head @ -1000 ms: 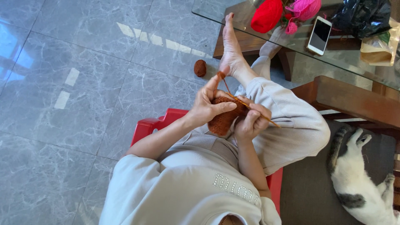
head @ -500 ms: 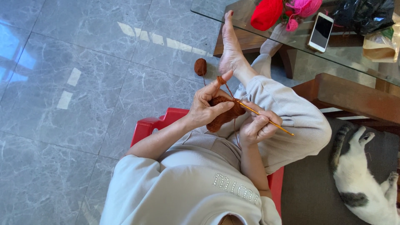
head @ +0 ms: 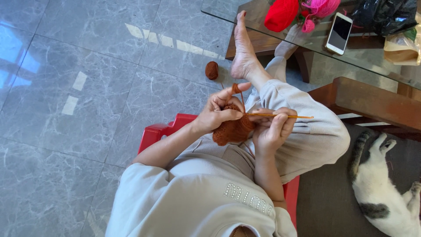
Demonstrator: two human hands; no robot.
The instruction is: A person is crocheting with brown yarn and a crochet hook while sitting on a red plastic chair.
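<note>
While the left hand pinched the rust-brown crocheted piece, forefinger raised with yarn looped over it, the right hand gripped the crochet hook closed-fisted, tip at the work: a stitch seemed mid-way, calling next for catching yarn and drawing through. Beyond the hands lay the yarn ball; right, the glass table edge crowded; left, open floor.

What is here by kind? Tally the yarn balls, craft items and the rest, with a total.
Yarn balls: 3 (brown ball, red ball, pink ball)
Crochet hook: 1, in right hand
Crocheted piece: 1, in left hand
Phone: 1
Cat: 1
Total: 7
</note>
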